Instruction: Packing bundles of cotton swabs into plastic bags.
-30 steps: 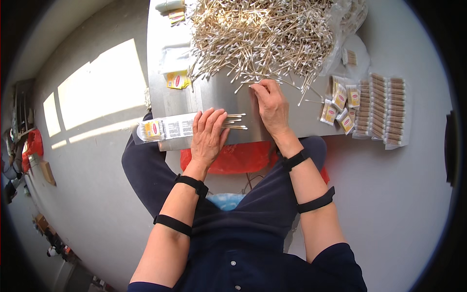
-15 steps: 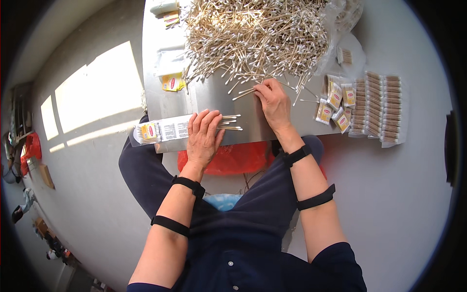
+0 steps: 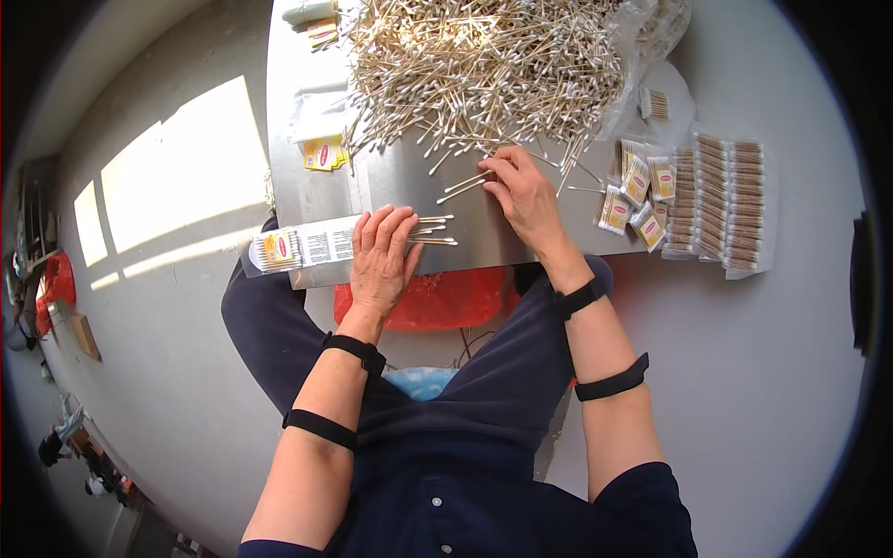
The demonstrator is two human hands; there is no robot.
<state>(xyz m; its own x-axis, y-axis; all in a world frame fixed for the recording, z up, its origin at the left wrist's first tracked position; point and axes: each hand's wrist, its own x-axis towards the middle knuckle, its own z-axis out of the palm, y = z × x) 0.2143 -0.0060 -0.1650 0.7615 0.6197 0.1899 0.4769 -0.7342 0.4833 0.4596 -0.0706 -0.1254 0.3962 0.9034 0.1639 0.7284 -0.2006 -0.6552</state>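
Observation:
My left hand (image 3: 381, 256) rests palm down with its fingers curved over several cotton swabs (image 3: 437, 230), whose white tips stick out to the right from under it. Beneath that hand and to its left runs a clear plastic sleeve with printed text (image 3: 326, 244). A bundle of swabs with a yellow label card (image 3: 276, 249) shows at the sleeve's left end. Thumb and fingers of my right hand (image 3: 523, 197) pinch cotton swabs (image 3: 461, 190) pointing left, at the near edge of a large heap of loose swabs (image 3: 484, 74). The pinched ends are hidden by the fingers.
Small labelled swab packs (image 3: 636, 191) lie right of the heap, beside rows of packed swabs (image 3: 714, 200). A clear plastic bag (image 3: 642, 46) borders the heap. Yellow cards (image 3: 323, 153) lie left on the metal table (image 3: 321, 195). A red bag (image 3: 437, 302) is below its edge.
The view has shifted slightly. My right hand keeps its pinch near the heap, and the swabs at its fingertips are spread a little farther apart. My left hand stays over its swabs.

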